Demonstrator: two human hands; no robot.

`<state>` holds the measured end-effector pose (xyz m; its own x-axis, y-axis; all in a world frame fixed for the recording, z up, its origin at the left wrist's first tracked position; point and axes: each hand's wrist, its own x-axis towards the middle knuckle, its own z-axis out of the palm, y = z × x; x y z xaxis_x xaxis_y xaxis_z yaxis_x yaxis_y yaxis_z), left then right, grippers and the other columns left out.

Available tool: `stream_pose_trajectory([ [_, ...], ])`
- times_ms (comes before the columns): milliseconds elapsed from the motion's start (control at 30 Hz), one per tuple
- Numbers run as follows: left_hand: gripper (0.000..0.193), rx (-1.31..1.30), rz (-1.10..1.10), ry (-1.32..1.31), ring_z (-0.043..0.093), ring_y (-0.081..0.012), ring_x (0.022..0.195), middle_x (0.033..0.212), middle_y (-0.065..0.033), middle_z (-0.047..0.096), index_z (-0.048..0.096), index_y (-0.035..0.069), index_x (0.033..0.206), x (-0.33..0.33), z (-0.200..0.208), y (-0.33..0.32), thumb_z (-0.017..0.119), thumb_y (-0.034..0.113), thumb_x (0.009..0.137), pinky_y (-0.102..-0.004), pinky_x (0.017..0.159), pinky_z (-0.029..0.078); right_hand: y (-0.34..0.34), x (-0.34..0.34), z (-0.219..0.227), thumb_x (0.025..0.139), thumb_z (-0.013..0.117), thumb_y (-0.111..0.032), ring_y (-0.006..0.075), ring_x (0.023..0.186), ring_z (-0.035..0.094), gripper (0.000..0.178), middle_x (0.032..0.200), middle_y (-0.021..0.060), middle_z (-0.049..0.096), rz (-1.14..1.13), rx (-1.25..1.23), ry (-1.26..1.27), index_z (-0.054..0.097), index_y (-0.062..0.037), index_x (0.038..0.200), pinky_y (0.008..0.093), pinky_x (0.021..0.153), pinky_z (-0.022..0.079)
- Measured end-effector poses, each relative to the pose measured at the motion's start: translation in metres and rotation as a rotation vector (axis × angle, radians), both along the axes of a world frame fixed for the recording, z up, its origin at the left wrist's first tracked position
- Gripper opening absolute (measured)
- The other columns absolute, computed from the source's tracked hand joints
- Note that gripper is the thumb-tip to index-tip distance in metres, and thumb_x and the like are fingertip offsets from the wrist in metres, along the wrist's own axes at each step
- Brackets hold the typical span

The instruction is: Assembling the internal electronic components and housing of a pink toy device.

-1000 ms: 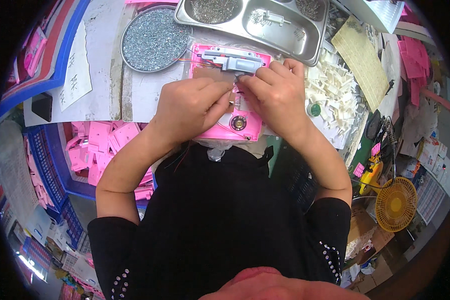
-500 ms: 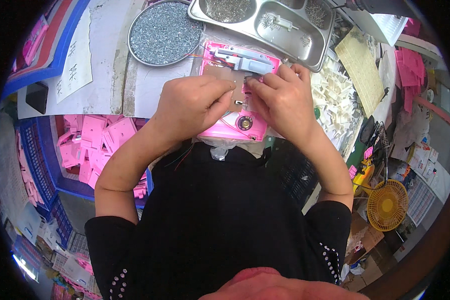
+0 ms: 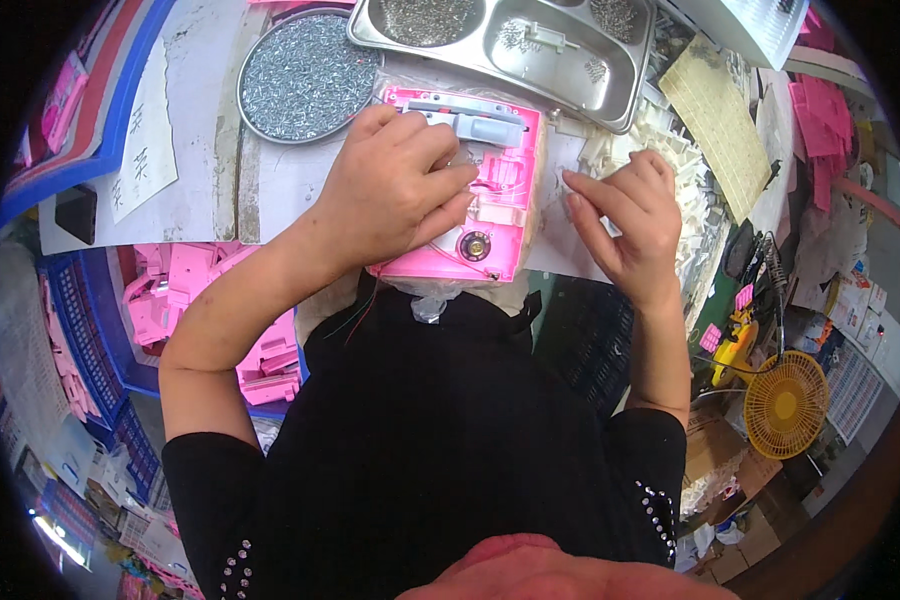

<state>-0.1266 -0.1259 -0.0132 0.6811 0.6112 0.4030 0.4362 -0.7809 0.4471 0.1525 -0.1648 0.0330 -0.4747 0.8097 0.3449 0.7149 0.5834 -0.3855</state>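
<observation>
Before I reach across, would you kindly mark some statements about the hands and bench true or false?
1. The left hand hides part of the pink casing. True.
2. The right hand covers the speaker. False: the right hand is right of the pink casing, and the speaker shows.
3. The round dish is left of the metal tray. True.
4. The yellow fan is on the person's left. False: the yellow fan is on the right.

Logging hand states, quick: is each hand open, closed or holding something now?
Left hand: fingers curled over pink rectangular plastic casing; grip cannot be told.
Right hand: partly open, thumb and forefinger apart, nothing visible between them.
</observation>
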Motion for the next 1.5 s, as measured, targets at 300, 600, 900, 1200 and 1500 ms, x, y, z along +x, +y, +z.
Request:
stream_pose_trajectory([
  [300,0.029,0.156,-0.096,0.275,0.057,-0.0188,0.087,0.09,0.0006,0.057,0.074,0.017,0.11,0.006,0.01,0.005,0.075,0.028,0.083,-0.0411,0.093,0.038,-0.022,0.044,-0.01,0.079,0.079,-0.008,0.0236,0.067,0.055,0.011,0.069,0.0038,0.059,-0.229,0.01,0.078,0.076,-0.0059,0.089,0.0385,0.079,0.045],
  [600,0.037,0.157,-0.186,0.346,0.057,-0.0213,0.09,0.096,-0.0015,0.06,0.073,0.014,0.116,0.01,0.022,0.014,0.075,0.032,0.083,-0.0431,0.094,0.038,0.04,0.103,-0.014,0.087,0.072,-0.014,0.0323,0.082,0.071,0.017,0.09,0.0146,0.073,-0.547,-0.117,-0.268,0.077,-0.0082,0.102,0.0415,0.077,0.055],
  [900,0.023,-0.026,0.271,-0.073,0.062,-0.0229,0.078,0.086,-0.0076,0.066,0.076,0.004,0.103,-0.034,0.031,0.008,0.075,0.003,0.08,-0.038,0.083,0.041,0.057,0.113,-0.016,0.084,0.069,-0.011,0.0372,0.09,0.07,0.026,0.097,0.0178,0.073,-0.486,-0.318,-0.466,0.076,-0.0092,0.109,0.0448,0.082,0.054],
  [1200,0.013,-0.175,0.301,-0.138,0.063,-0.0225,0.073,0.08,-0.0064,0.066,0.075,0.003,0.093,-0.034,0.025,-0.026,0.074,-0.001,0.081,-0.0355,0.076,0.042,0.064,0.102,-0.01,0.088,0.069,-0.015,0.0328,0.085,0.069,0.025,0.095,0.0141,0.072,-0.513,-0.208,-0.308,0.075,-0.0104,0.111,0.0418,0.078,0.054],
  [1500,0.016,-0.081,0.183,-0.168,0.059,-0.0233,0.07,0.077,-0.0073,0.063,0.073,0.002,0.093,-0.016,0.052,-0.004,0.074,-0.003,0.079,-0.0367,0.074,0.041,0.091,0.09,0.005,0.088,0.069,-0.016,0.032,0.081,0.068,0.019,0.09,0.0117,0.071,-0.438,-0.047,-0.283,0.076,-0.0088,0.104,0.042,0.077,0.054],
])
